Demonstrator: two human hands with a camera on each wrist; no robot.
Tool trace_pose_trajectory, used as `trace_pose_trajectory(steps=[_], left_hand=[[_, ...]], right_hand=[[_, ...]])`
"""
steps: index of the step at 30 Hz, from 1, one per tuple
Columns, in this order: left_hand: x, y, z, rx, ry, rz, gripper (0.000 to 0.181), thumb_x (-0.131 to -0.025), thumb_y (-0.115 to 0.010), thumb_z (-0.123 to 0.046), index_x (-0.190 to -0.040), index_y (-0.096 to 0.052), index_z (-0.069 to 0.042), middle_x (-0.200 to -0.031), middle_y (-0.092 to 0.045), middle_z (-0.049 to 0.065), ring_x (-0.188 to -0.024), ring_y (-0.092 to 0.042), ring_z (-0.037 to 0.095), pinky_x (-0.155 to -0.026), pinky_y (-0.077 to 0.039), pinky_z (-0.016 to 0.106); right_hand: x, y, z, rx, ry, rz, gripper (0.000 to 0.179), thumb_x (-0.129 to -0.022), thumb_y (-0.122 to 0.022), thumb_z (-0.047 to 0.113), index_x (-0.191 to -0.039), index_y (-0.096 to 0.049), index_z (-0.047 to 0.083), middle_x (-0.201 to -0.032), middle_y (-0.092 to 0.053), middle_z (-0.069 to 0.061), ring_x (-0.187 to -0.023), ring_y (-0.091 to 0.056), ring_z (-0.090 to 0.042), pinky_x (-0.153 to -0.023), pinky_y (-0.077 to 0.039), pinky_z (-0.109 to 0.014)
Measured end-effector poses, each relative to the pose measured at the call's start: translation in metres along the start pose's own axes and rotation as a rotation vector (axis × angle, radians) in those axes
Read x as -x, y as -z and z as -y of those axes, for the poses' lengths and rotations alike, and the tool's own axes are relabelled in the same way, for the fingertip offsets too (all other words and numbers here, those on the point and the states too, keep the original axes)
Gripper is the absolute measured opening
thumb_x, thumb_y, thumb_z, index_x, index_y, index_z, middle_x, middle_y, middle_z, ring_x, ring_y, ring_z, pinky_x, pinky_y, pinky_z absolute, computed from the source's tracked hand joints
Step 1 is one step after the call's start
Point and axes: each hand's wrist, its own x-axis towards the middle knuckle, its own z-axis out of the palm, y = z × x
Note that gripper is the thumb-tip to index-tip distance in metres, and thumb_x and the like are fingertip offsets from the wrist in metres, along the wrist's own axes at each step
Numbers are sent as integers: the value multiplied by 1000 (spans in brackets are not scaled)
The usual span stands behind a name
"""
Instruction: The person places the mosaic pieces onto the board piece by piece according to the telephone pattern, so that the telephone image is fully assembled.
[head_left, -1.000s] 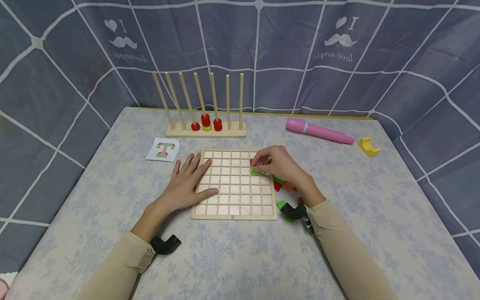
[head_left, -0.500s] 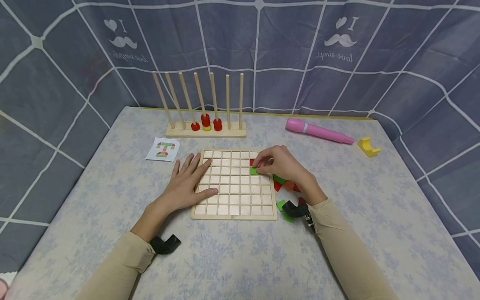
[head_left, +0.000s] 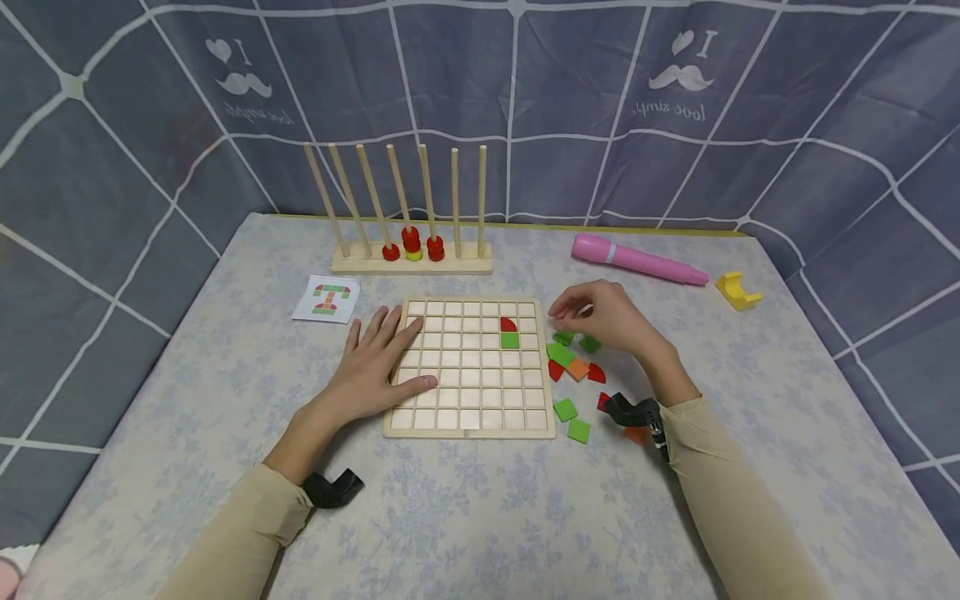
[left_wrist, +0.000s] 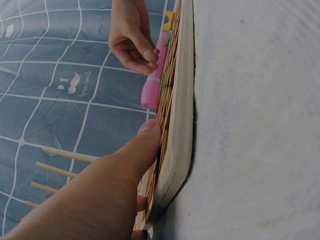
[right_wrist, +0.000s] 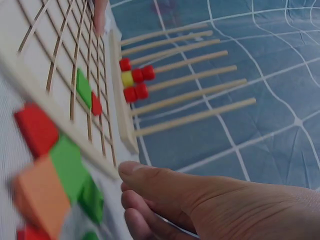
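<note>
My left hand (head_left: 367, 367) lies with spread fingers over the left side of a wooden grid board (head_left: 468, 435), its thumb on the squares. On the board's upper right, a red quarter-round tile (head_left: 507, 324) sits in the square directly above a green square tile (head_left: 510, 340). My right hand (head_left: 600, 315) hovers just off the board's right edge, above loose green tiles (head_left: 561, 354). Its fingers are loosely bent, and nothing shows between thumb and fingers in the right wrist view. Beside the board lie an orange tile (head_left: 577, 369) and a red tile (head_left: 596, 373).
Behind the board stands a wooden peg rack (head_left: 450, 265) with red and yellow beads. A card with a coloured tile pattern (head_left: 326, 299) lies at the left. A pink pen-shaped toy (head_left: 641, 262) and a yellow curved piece (head_left: 738, 292) are at the back right.
My right hand has left the green tile on the board and moved right, over the loose tiles. Both board tiles are now fully visible. My left hand stays put.
</note>
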Motion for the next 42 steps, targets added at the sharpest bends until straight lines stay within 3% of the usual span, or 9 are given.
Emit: trace_pose_trajectory(steps=[5,10,18,25,30,42], left_hand=[[0,-1,0,6,-8,-7,95,-95,-68,-61,-170,-26,-20,-177,-10,19,-164,0,42,-128,9,67],[-2,0,0,-5,-16,-7,95,-95,-67,-61,-170,-26,-18,-177,-10,19,-164,-1,43,-127,8,69],[-3,1,-3,-7,-3,7,95,-96,-68,-60,-170,-25,-19,-177,-8,18,-164,1,41,-128,9,67],[-2,1,-2,-6,-4,11,96,-96,-67,-60,-170,-24,-19,-177,-7,18,-164,2,41,-128,9,67],[-2,3,-1,-7,-5,13,96,-96,-68,-60,-170,-25,-18,-177,-7,18,-164,2,40,-128,8,67],[1,2,0,-8,-1,12,96,-96,-67,-61,-170,-24,-18,-177,-7,18,-164,1,41,-128,9,67]], right_hand=[[17,11,-13,61,-45,5,18,-90,-86,15,-106,-81,8,-89,-76,-4,-83,-70,-18,-76,-57,-28],[35,13,-16,169,-131,-39,26,-86,-90,25,-99,-77,8,-84,-71,-2,-80,-64,-18,-72,-49,-32],[41,10,-10,212,-131,-36,22,-82,-90,12,-95,-74,4,-80,-68,-4,-75,-61,-18,-71,-50,-33],[31,8,-7,233,-91,-107,17,-81,-85,9,-94,-74,4,-81,-70,-6,-76,-63,-20,-72,-50,-34],[15,-1,3,177,-28,-145,19,-83,-86,11,-97,-74,3,-86,-72,-10,-80,-66,-23,-73,-53,-35],[-27,-44,42,25,59,-93,20,-88,-85,11,-104,-75,4,-93,-71,-10,-86,-66,-21,-79,-56,-37]])
